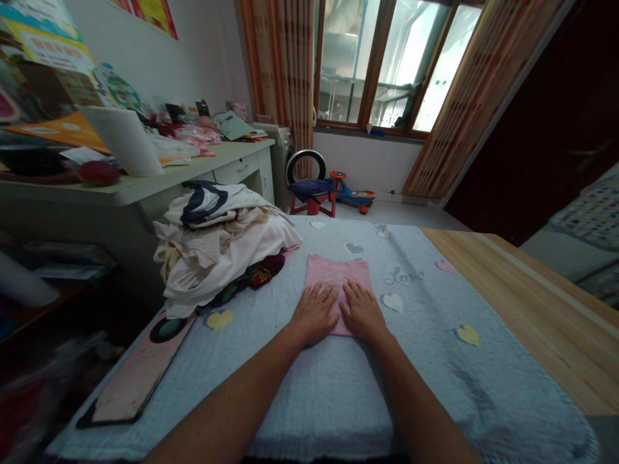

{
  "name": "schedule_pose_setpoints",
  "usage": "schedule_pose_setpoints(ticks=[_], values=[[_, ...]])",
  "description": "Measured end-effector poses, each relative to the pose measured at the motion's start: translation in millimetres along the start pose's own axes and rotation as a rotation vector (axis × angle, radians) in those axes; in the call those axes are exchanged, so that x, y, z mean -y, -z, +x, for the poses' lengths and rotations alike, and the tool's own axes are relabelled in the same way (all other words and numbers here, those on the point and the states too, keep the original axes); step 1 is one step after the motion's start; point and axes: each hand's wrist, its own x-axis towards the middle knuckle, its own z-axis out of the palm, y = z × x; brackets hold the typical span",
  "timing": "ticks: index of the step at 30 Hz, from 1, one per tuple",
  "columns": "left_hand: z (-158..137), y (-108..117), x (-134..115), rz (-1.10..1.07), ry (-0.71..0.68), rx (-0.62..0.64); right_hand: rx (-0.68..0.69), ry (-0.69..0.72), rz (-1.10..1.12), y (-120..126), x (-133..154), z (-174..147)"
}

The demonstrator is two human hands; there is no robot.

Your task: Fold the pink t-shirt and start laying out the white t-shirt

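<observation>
While the left hand [313, 318] and right hand [364, 316] lie flat, the pink cloth [337, 268] sits beneath their fingers.

The fingers are extended and released, grasping nothing; light, even pressure outward should smooth it without dragging the blue cover [333, 399] below. A clothes heap [227, 248] lies left of the fingers, well apart.

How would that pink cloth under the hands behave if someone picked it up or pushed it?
The pink cloth is probably floppy: its surface shows soft creases, so it may sag when lifted. It looks light, lying thin and flat. Pushed, it might wrinkle rather than glide, since the blue blanket beneath looks fuzzy.
</observation>
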Motion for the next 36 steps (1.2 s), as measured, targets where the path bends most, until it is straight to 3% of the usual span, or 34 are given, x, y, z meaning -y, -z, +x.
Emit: schedule_pose_setpoints(ticks=[7,15,18,21,29,36], values=[[-0.1,1.6,1.8,-0.003,0.006,-0.035,0.021,-0.074,-0.026,2.6,-5.8,-2.5],[1.9,4.6,5.1,0.051,0.053,-0.052,0.027,-0.068,0.012,32.5,-3.6,19.3],[2.8,3.1,6.2,0.055,0.08,-0.034,-0.073,0.018,0.038,25.8,-0.4,30.8],[2.9,1.6,6.9,0.046,0.066,-0.023,-0.069,0.114,0.047,11.0,-0.7,35.0],[4.1,11.3,4.8,0.057,0.059,-0.031,-0.092,0.006,0.012,-1.5,-7.3,31.2],[35.5,24.3,5.5,0.095,0.129,-0.109,-0.114,0.005,0.02,1.0,-8.5,30.7]])
